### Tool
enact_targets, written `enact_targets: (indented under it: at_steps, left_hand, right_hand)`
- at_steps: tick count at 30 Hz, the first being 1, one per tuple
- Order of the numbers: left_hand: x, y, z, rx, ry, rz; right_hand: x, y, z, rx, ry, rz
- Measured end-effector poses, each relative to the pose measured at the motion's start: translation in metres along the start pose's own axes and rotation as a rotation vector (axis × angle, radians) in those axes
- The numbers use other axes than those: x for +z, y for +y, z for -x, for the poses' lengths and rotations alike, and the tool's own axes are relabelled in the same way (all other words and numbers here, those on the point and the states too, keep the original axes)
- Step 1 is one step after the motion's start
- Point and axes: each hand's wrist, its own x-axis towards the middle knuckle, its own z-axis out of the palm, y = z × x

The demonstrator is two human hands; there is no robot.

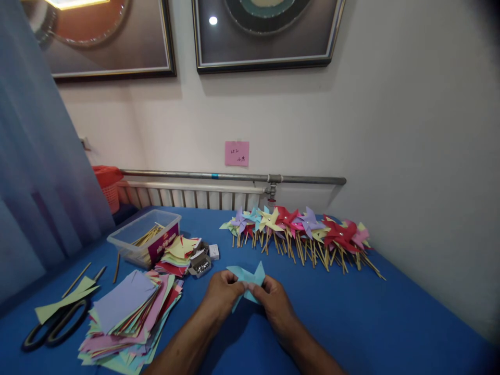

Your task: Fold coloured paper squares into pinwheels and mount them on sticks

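Note:
A light blue paper pinwheel (250, 277) is held up over the blue-covered table between both my hands. My left hand (224, 292) grips its left side, and my right hand (275, 299) grips its right side. Both thumbs press together at the centre, where the folded tips meet, so the middle is covered. No stick shows on this pinwheel. Beyond my left hand stands an opened small box of metal pins (201, 266), with a small white box (213, 252) beside it.
Finished pinwheels on sticks (300, 229) lie in a row at the back right. Leftward are a stack of coloured paper (125, 307), black-handled scissors (66, 323), cut paper pieces (177, 255) and a clear plastic box (128, 240) of sticks. A radiator (187, 197) lines the wall.

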Motion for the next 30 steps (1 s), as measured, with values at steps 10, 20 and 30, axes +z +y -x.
enact_targets:
  at_steps: [10, 20, 30]
  left_hand:
    - [-0.0005, 0.0000, 0.0001, -0.013, -0.043, 0.075]
    - [0.0006, -0.0039, 0.0005, -0.033, -0.088, 0.181]
    - [0.0000, -0.0048, 0.0006, -0.049, -0.069, 0.198]
  right_hand:
    - [0.0007, 0.0005, 0.0009, 0.029, -0.016, -0.063]
    - [-0.0023, 0.0057, -0.0002, 0.027, -0.040, -0.055]
    - [0.0034, 0.0005, 0.0042, 0.017, 0.045, -0.186]
